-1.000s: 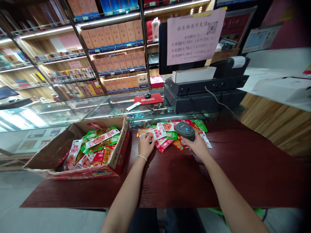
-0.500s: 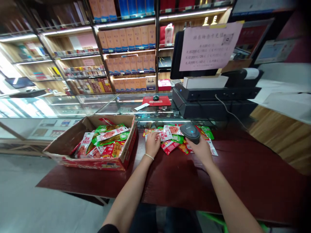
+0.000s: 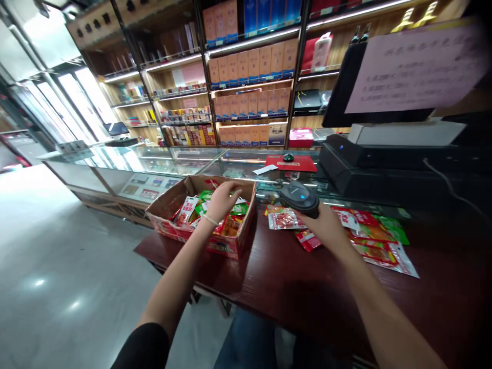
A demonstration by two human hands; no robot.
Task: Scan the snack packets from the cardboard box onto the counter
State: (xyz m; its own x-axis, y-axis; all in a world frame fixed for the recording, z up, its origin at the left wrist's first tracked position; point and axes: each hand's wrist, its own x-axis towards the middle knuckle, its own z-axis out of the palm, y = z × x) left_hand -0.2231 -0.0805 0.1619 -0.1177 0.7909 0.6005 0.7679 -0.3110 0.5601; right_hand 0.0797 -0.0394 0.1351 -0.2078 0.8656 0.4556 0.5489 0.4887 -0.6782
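My left hand point(image 3: 223, 201) hovers over the cardboard box point(image 3: 246, 223), fingers loosely bent with a gap at the thumb. I see nothing held in it; its underside is hidden. Inside the box lie red, green and white snack packets point(image 3: 188, 209), partly covered by this hand. My right hand point(image 3: 326, 225) is closed around the handle of a dark grey barcode scanner point(image 3: 299, 197) with a blue light. Beneath and beside the scanner, more snack packets lie on the dark red table: a white-and-red packet point(image 3: 283, 219), a small red packet point(image 3: 308, 240) and an overlapping pile point(image 3: 372, 233) at the right.
Behind the table runs a glass display counter point(image 3: 230, 160) bearing a red mat point(image 3: 307, 163) with a mouse. A monitor with a pink paper sign point(image 3: 407, 77) stands over a black cash drawer point(image 3: 346, 166) at the right. Shelves of boxed goods point(image 3: 251, 66) line the back.
My left hand has moved left from the packets on the table to above the box. The view has turned left. My right hand still holds the scanner over the packets.
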